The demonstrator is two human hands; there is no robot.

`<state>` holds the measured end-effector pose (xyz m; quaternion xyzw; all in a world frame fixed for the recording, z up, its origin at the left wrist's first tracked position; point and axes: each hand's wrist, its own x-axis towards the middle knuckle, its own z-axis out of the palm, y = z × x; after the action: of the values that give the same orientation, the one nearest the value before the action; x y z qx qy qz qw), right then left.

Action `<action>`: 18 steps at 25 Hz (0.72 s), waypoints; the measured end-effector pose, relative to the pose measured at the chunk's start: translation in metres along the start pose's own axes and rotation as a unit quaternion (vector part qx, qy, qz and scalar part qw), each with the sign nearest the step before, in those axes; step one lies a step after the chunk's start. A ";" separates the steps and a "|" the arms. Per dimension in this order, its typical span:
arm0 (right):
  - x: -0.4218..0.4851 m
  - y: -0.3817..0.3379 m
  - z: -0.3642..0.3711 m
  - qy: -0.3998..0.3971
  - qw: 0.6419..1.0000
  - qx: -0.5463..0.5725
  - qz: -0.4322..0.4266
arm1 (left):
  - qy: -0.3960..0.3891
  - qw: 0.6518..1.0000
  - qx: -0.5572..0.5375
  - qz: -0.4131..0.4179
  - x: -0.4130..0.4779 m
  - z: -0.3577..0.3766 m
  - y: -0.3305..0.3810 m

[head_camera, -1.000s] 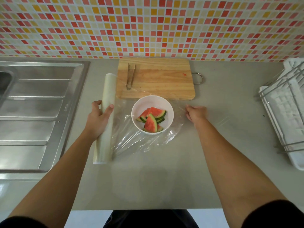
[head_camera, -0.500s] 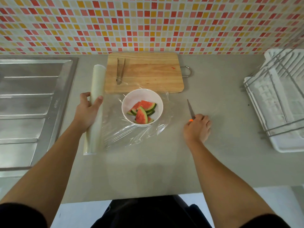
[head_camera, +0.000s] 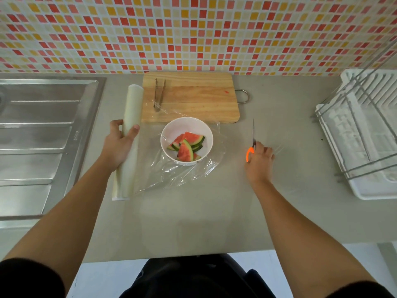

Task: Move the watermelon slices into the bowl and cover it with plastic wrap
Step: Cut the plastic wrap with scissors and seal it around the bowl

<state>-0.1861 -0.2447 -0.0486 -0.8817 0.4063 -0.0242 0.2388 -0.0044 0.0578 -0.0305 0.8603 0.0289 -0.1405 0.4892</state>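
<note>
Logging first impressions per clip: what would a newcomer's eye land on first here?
The red watermelon slices in the white bowl at the middle of the counter, amid a crinkled sheet of plastic wrap. Next come the orange-handled scissors gripped by the right hand, right of the bowl, and the left hand holding the wrap roll on its left.

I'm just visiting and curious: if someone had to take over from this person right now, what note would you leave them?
Left hand: grips the plastic wrap roll, left of the white bowl.
Right hand: grips the orange-handled scissors, right of the bowl.
Done: the watermelon slices are in the bowl and a sheet of wrap is drawn out past it. The tongs lie on the cutting board.
Left: probably cut the sheet from the roll, then seal it over the bowl.
</note>
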 end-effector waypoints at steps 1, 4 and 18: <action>-0.002 -0.006 0.000 0.018 0.999 0.030 -0.015 | -0.002 1.000 0.001 0.003 0.000 0.000 0.000; -0.007 -0.030 -0.009 0.059 0.984 0.163 -0.046 | -0.004 1.000 -0.003 0.003 0.000 0.001 0.001; -0.088 -0.124 -0.008 -0.249 0.836 0.485 -0.055 | -0.019 0.998 -0.050 -0.012 -0.010 -0.008 0.011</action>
<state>-0.1597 -0.1149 0.0262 -0.6498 0.2202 -0.0112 0.7274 -0.0106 0.0600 -0.0150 0.8314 0.0370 -0.1615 0.5303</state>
